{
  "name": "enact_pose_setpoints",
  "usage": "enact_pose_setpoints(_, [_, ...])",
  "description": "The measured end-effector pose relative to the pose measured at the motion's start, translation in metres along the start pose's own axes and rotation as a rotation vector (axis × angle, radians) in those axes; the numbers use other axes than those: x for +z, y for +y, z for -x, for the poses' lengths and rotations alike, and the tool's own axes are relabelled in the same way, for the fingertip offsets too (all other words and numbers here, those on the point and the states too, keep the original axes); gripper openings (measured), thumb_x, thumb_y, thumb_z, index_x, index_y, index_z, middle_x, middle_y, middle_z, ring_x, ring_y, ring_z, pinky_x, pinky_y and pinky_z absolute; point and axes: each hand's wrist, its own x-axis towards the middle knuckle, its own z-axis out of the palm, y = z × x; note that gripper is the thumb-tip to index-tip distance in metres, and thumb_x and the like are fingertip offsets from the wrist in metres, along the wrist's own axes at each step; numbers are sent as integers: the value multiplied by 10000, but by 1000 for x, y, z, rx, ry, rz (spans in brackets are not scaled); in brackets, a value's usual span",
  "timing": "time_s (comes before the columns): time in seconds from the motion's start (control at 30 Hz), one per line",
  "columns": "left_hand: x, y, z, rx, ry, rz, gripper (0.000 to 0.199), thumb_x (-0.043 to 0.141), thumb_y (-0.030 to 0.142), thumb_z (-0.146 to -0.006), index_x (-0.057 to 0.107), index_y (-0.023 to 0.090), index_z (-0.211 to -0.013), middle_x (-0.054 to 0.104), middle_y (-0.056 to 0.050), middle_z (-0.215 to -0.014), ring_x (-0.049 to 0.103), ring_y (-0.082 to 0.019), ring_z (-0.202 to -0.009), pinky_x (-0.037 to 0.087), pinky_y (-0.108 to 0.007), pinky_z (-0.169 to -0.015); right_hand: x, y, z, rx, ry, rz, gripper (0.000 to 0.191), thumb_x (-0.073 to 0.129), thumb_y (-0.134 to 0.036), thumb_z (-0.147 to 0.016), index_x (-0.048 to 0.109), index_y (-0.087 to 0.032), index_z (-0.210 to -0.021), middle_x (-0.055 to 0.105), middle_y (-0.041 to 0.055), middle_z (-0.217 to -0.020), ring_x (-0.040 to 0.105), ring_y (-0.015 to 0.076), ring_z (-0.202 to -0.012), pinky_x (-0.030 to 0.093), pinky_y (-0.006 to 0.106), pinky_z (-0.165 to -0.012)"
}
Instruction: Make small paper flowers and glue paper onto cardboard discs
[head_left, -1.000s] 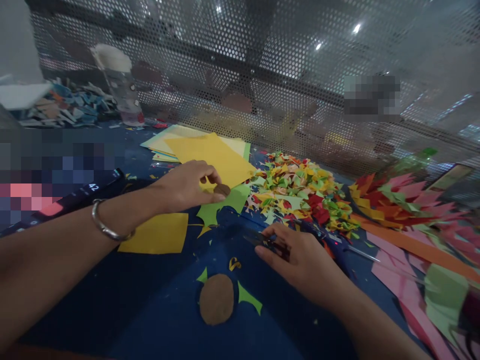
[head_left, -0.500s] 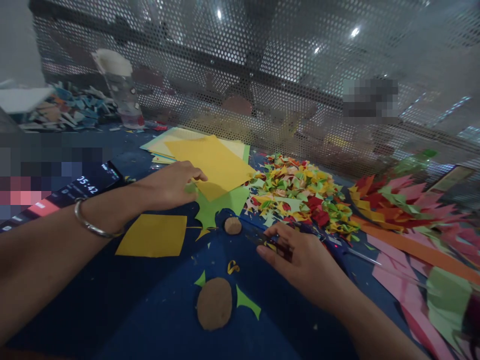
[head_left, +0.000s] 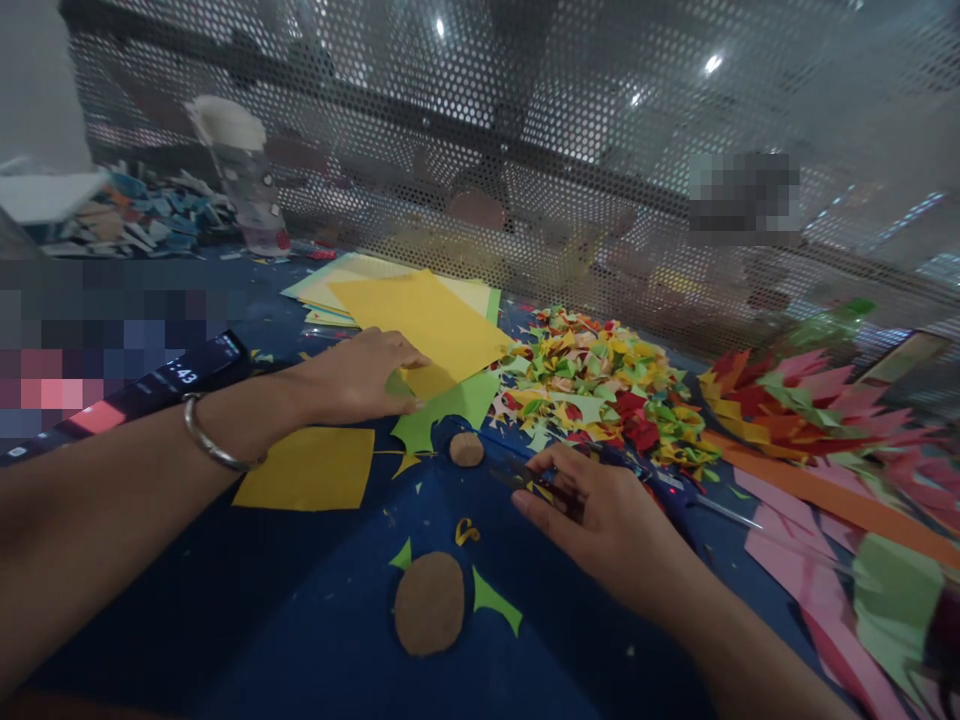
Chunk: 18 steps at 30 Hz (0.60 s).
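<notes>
My left hand [head_left: 360, 375], fingers apart, reaches over the left edge of a green paper sheet [head_left: 472, 400] with a cut, curved edge. Its fingertips are at the corner of a yellow sheet [head_left: 427, 325] that overlaps the green one; whether they touch it I cannot tell. In my right hand [head_left: 592, 500] is a pair of scissors [head_left: 517, 474], blades pointing left and dark handles partly hidden by the fingers. Between the hands lies a small round brown cardboard piece [head_left: 466, 450]. A larger brown cardboard disc [head_left: 430, 604] rests nearer to me.
A yellow paper piece [head_left: 315, 470] lies below my left wrist, near a lit phone [head_left: 202, 360]. Colourful paper scraps [head_left: 592, 380] are heaped behind my right hand. Pink strips [head_left: 802, 560] spread at right. A plastic cup [head_left: 247, 190] stands before the perforated metal screen [head_left: 450, 130].
My left hand has moved slightly right and towards me, its thumb now over the green sheet. My right hand stays where it was with the scissors.
</notes>
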Motion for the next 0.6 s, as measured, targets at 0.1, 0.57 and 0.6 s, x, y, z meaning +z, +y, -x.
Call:
enact_pose_setpoints(0.1, [2,1,-4,14,24,7,613,517,581,-842,648,145,-1251,643,-158,-1222,538,-336,-1129,381,-419,-978,0,-1,0,5,-1,-3,251,570,-443,-903,588,-219,-1015,493,-55,-547,479,144,-499,261,257,-493])
enact_pose_setpoints(0.57, [-5,9,-1,-294,168,51,540,460,457,-897,525,192,-1364,727,-139,-1047,672,-324,-932,457,-363,-710,0,-2,1,5,5,-9,265,564,-452,-909,588,-222,-1039,504,-52,-571,500,148,-517,278,261,-508])
enact_pose_setpoints(0.6, [-5,9,1,-275,154,134,620,476,470,-888,422,200,-1444,724,-139,-1099,683,-309,-930,468,-355,-715,0,-2,1,11,2,-7,267,566,-451,-907,591,-222,-1041,501,-52,-567,501,150,-517,278,260,-508])
